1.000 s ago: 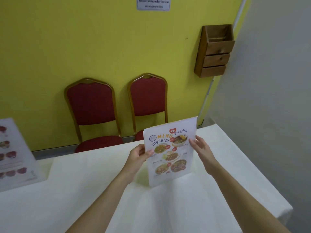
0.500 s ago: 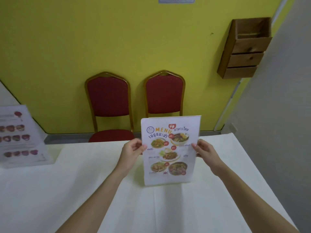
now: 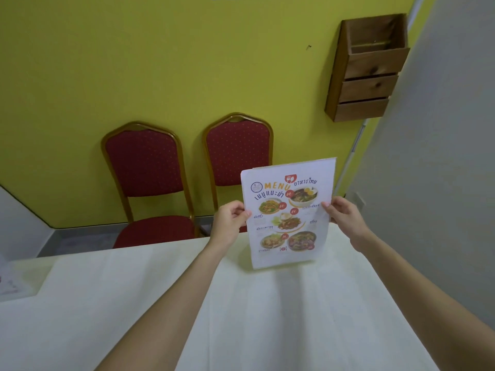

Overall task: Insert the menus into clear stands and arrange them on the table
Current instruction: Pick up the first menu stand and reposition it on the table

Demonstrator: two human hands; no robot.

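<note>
A clear stand with a colourful food menu inside is upright near the far right part of the white-clothed table, its lower edge at the cloth. My left hand grips its left edge and my right hand grips its right edge. The menu faces me and leans slightly. Another menu stand is barely visible at the far left edge of the table.
Two red padded chairs with gold frames stand against the yellow wall beyond the table. A wooden wall holder hangs at upper right. A grey wall runs close along the table's right side.
The stand with the menu has shifted rightward and slightly farther on the table, both hands still on its edges. The view turned, so the left menu stand is almost out of frame.
</note>
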